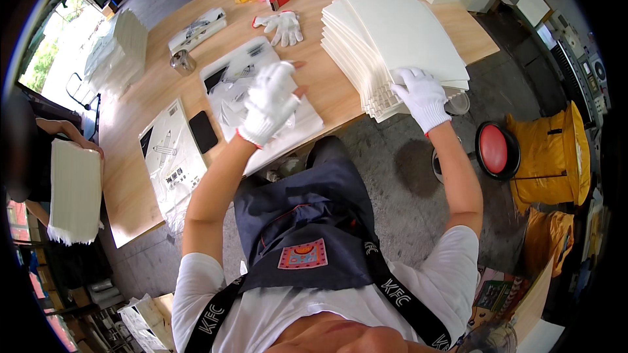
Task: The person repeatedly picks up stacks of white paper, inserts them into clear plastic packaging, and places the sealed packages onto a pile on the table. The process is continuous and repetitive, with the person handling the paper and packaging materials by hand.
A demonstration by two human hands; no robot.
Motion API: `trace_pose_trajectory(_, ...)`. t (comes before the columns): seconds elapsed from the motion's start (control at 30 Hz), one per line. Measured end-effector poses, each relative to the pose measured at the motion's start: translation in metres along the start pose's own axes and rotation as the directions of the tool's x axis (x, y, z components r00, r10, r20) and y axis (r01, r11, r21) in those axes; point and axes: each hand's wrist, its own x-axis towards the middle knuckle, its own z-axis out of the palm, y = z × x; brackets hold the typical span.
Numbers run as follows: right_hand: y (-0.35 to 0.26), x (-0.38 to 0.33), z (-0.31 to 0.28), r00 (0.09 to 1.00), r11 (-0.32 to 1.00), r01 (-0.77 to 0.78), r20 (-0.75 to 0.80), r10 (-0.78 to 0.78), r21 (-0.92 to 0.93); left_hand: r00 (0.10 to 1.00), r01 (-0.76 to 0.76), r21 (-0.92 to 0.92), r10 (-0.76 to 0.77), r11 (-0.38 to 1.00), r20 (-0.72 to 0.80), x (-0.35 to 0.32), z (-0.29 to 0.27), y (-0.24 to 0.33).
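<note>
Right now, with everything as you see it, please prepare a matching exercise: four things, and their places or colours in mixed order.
1. Right hand
2. Left hand
3. Phone
4. Unworn glove

A. Black
B. Near a red tape dispenser
C. Over a plastic-wrapped pack
D. At a stack of white sheets

Pairs: 1-D, 2-C, 3-A, 4-B

your pale wooden table (127,176) stands on a grey floor (387,199), with a bright opening (77,23) (greenery (49,55) outside) to your left.
</note>
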Motion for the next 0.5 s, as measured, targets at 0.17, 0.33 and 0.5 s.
trace_pose_trajectory(0.17,0.023,0.009,-0.014,0.951,0.956,0.282,-0.11,-0.29,-0.083,0.848,0.454,-0.658,-0.063,0.601,0.527,0.009,0.055,0.022)
trace_pose_trajectory(0.33,-0.06,-0.036,-0.073,0.906,0.917,0.393,-0.2,-0.374,0.066,0.656,0.693,-0.685,-0.196,-0.227,0.729,0.012,0.086,0.069)
trace_pose_trajectory(0.5,-0.06,-0.081,-0.077,0.999,0.697,-0.033,-0.003,0.051,0.717,0.539,0.841,-0.461,-0.362,0.285,0.76,-0.001,0.047,0.035)
